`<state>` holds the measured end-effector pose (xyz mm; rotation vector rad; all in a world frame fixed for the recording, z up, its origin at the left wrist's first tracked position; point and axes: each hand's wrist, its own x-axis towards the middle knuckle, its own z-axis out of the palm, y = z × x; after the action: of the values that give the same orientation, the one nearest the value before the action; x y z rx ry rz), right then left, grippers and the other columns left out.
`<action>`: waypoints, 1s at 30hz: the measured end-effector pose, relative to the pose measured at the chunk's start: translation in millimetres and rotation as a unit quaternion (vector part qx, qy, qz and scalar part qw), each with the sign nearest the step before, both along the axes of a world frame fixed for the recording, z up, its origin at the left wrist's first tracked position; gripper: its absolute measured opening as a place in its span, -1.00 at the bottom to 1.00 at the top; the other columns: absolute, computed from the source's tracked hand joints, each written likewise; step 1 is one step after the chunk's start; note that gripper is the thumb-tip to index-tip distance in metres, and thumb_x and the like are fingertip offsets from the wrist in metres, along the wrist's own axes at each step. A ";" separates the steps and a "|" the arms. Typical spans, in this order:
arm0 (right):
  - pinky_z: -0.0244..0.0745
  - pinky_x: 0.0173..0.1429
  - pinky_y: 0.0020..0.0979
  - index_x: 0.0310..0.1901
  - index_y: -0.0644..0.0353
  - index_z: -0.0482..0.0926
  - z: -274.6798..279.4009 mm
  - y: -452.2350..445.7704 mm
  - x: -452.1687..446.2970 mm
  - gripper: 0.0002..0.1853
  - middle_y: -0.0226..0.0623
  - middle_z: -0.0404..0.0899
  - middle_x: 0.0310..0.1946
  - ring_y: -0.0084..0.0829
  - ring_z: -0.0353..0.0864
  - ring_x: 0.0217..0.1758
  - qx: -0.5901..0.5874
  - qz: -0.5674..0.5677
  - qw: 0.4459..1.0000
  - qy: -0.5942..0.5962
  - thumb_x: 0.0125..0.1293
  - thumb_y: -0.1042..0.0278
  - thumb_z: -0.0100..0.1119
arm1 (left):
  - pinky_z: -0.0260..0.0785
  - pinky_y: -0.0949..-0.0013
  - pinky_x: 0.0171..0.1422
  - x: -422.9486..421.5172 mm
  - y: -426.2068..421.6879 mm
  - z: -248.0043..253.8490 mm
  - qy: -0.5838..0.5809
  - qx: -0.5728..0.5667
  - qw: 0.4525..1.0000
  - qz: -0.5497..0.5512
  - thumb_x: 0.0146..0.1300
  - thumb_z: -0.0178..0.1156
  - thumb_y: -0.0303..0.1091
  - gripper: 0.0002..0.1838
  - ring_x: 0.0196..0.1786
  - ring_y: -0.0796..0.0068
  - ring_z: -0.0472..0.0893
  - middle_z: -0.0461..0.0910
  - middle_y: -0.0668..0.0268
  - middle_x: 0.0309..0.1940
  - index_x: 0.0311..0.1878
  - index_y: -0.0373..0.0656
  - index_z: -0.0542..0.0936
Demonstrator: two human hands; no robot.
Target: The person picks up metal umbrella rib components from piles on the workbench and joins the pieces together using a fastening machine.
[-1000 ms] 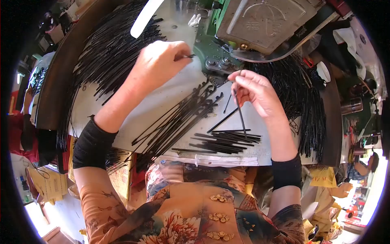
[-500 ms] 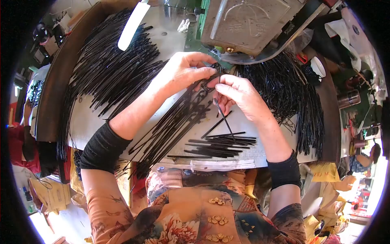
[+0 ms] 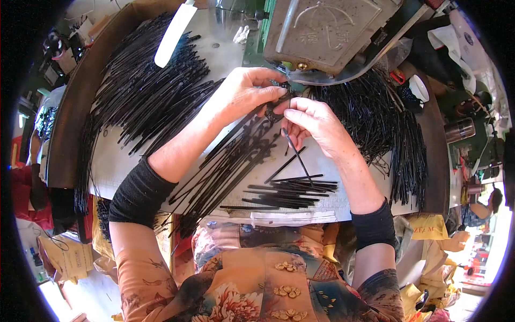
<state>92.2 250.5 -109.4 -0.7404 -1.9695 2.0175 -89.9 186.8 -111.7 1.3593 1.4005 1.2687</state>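
In the head view my left hand (image 3: 244, 96) is closed, thumb and fingers pinching the jointed end of a bundle of thin black rods (image 3: 236, 153), like umbrella ribs, just below the machine head. My right hand (image 3: 314, 122) is beside it, thumb and forefinger pinched near the same joint. A short black rod (image 3: 299, 156) slants down from the curled fingers of that hand. The exact contact at the fingertips is partly hidden. Below lies a loose pile of short black rods (image 3: 289, 193) on the pale tabletop (image 3: 225, 190).
A grey metal machine (image 3: 327, 37) with an umbrella emblem overhangs the work. A big heap of black rods (image 3: 155, 80) lies left, another heap (image 3: 365, 112) right. A white blade-shaped piece (image 3: 176, 35) juts in at the top. The table has a raised brown rim (image 3: 72, 123).
Both hands stay almost in place. The short rod at my right hand shifts very slightly, and the left forearm moves a little to the right.
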 end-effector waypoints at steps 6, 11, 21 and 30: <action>0.45 -0.53 -0.59 -0.12 0.33 0.48 0.0 -0.7 -1.6 -0.76 -0.34 0.50 -0.51 -0.57 0.52 -0.58 0.007 0.000 1.000 -0.013 0.36 0.34 -0.06 | 0.22 0.59 -0.59 -4.3 3.4 -3.4 -0.015 0.000 1.000 -0.013 0.16 0.23 -0.39 -0.66 -0.64 0.70 0.40 0.57 0.27 -0.49 -0.03 -0.38 0.55; 0.45 -0.53 -0.59 -0.12 0.34 0.48 2.0 -2.4 -2.9 -0.76 -0.33 0.50 -0.51 -0.57 0.52 -0.59 0.003 -0.007 1.000 -0.001 0.36 0.34 -0.07 | 0.20 0.61 -0.60 -1.2 -1.4 2.9 -0.017 -0.006 1.000 0.006 0.18 0.22 -0.38 -0.68 -0.64 0.71 0.39 0.57 0.27 -0.48 -0.04 -0.37 0.56; 0.44 -0.54 -0.61 -0.12 0.35 0.49 -1.1 -0.6 -3.6 -0.77 -0.34 0.50 -0.51 -0.58 0.51 -0.60 0.010 -0.012 1.000 -0.014 0.36 0.36 -0.07 | 0.15 0.62 -0.63 -4.0 0.9 -1.0 -0.022 -0.014 1.000 -0.006 0.18 0.22 -0.36 -0.67 -0.66 0.73 0.37 0.54 0.32 -0.53 -0.03 -0.35 0.56; 0.43 -0.56 -0.63 -0.06 0.31 0.48 -4.0 0.7 -1.5 -0.72 -0.32 0.55 -0.47 -0.60 0.51 -0.60 -0.067 -0.005 0.998 0.019 0.34 0.29 -0.03 | 0.11 0.59 -0.66 -3.9 -1.6 12.5 0.024 -0.104 0.994 0.009 0.18 0.22 -0.24 -0.73 -0.73 0.71 0.33 0.48 0.38 -0.66 -0.29 -0.31 0.59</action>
<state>90.7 251.2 -113.5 -0.7327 -1.8211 2.1594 -93.8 185.2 -99.3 1.2446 1.5353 1.0750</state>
